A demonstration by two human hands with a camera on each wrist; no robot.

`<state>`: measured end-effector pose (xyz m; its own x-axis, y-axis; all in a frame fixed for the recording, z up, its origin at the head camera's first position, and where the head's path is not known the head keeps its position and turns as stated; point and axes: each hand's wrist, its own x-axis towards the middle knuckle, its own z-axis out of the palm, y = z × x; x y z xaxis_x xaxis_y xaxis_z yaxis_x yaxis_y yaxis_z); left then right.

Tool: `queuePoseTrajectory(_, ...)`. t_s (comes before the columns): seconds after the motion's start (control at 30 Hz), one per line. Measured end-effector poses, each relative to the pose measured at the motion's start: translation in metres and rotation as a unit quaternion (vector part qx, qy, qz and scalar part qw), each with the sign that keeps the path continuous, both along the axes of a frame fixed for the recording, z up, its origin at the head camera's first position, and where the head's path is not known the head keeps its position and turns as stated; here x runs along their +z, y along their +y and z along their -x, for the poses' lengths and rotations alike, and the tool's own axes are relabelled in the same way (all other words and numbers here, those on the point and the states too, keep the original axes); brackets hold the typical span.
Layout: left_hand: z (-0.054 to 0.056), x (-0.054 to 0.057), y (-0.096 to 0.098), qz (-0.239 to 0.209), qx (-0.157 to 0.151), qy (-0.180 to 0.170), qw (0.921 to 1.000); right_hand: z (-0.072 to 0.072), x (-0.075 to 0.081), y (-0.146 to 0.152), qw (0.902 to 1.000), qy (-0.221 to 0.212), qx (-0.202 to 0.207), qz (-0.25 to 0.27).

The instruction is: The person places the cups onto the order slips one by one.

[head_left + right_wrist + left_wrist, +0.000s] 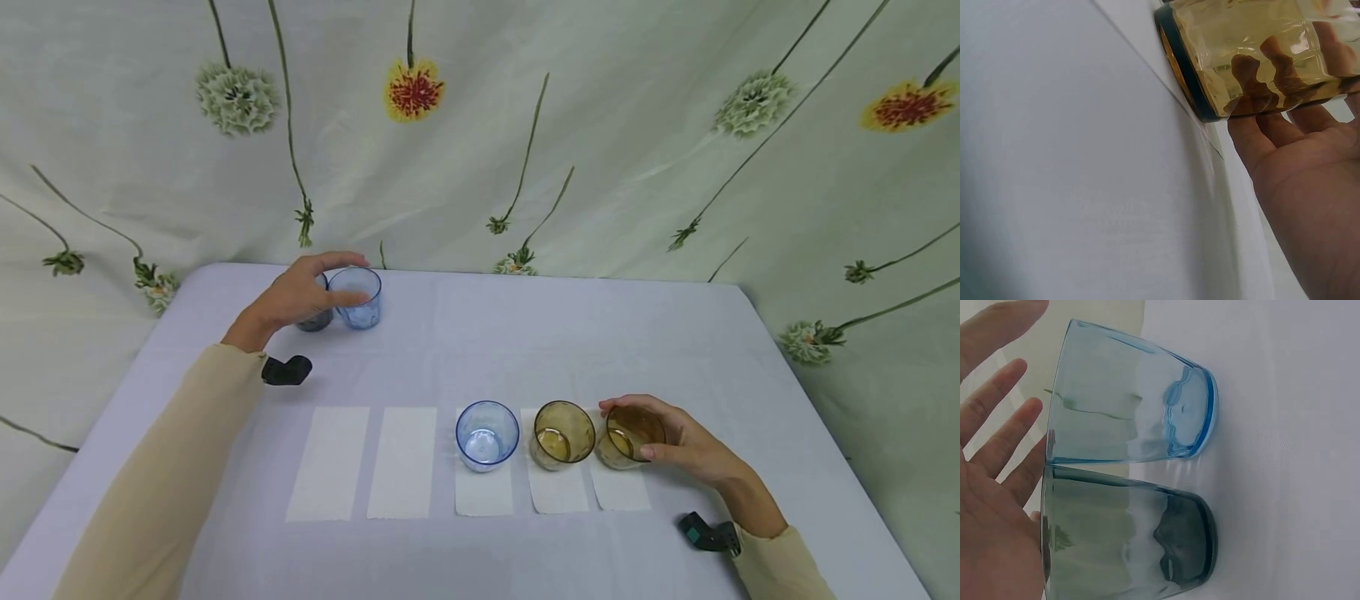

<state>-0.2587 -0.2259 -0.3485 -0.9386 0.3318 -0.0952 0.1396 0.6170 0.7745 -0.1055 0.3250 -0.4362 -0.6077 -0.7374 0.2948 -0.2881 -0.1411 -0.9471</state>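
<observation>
At the back left, my left hand [296,292] reaches round the rim of a clear blue glass [363,315], thumb in front and fingers spread behind. In the left wrist view those fingers look straight, with no grip on the blue glass [1129,394]. A smoky grey glass [1122,537] stands beside it, mostly hidden under the hand in the head view. On the right, my right hand [697,450] holds an amber glass [618,442] between thumb and fingers. Its base is at the rightmost white paper sheet [624,493]; the right wrist view shows fingers through the amber glass [1222,37].
Left of the held glass, a second amber glass [555,450] and another blue glass [483,442] stand on paper sheets. Two more sheets [327,462] lie further left on the white tablecloth [480,358]. A flower-print curtain [465,167] hangs behind the table.
</observation>
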Motion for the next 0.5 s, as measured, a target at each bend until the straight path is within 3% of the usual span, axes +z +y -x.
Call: queuePoseTrajectory(0.5,0.0021,-0.0066,0.0007,0.008,-0.015,0.005,0.9998,-0.0006,0.0006,-0.0004,1.0,-0.007,-0.002,-0.004)
